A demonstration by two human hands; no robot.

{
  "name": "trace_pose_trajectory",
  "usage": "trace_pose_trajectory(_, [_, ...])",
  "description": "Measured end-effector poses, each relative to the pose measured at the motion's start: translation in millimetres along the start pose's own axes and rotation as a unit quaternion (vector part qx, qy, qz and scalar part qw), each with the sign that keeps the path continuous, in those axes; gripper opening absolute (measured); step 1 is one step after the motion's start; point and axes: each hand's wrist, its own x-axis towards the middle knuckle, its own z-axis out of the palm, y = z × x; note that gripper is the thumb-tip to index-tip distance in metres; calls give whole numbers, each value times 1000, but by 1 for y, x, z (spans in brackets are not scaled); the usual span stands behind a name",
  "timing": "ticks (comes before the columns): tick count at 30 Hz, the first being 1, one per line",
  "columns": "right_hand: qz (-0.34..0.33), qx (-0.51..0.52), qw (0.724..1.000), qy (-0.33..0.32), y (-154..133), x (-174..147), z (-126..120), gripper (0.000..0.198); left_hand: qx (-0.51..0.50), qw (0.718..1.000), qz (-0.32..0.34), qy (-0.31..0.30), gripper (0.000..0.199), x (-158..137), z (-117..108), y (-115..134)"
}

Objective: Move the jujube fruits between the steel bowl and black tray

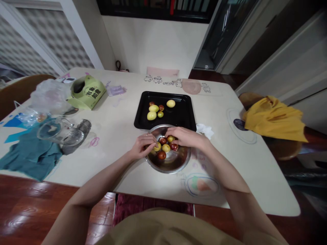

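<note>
A round steel bowl (176, 166) stands near the front of the table, holding several small fruits. Some are red-brown and jujube-like, such as one red-brown fruit (161, 155) low in the bowl; a yellow fruit (166, 148) lies in the middle. My left hand (144, 145) reaches over the left rim, thumb and fingers closed about another yellow fruit (157, 147). From the right, my right hand (185, 136) bends its fingers over a yellow-green fruit (170, 139); its fingertips are partly hidden. Behind the bowl, a black baking tray (181, 117) carries larger yellow fruits (153, 108) and several small ones.
A crumpled white tissue (204, 130) lies right of the bowl. Leftward are a glass pitcher (61, 132) on its side, a teal cloth (30, 149), a green carton (89, 92) and a clear plastic bag (49, 95). A yellow cloth (274, 119) drapes a chair at the right.
</note>
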Motion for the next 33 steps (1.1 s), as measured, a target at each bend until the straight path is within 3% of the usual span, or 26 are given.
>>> trace_pose_trajectory(9, [23, -7, 1000, -15, 9, 4, 9, 34, 6, 1000, 4, 3, 30, 1, 0, 1])
trace_pose_trajectory(14, [5, 4, 1000, -4, 11, 3, 2, 27, 12, 1000, 3, 0, 30, 1, 0, 1])
trace_pose_trajectory(17, [-33, 19, 996, 78, 17, 4, -5, 13, 17, 1000, 6, 1, 30, 1, 0, 0])
trace_pose_trajectory(21, [-48, 9, 970, 240, 39, 16, -5, 22, 14, 1000, 8, 1, 28, 0, 0, 0])
trace_pose_trajectory(24, [-64, -4, 956, 288, 63, 32, 1, 31, 14, 1000, 2, 0, 29, -1, 1, -1])
trace_pose_trajectory(33, [-76, -17, 970, 230, 104, 60, 17, 59, 9, 1000, 3, 2, 30, -1, 2, -1])
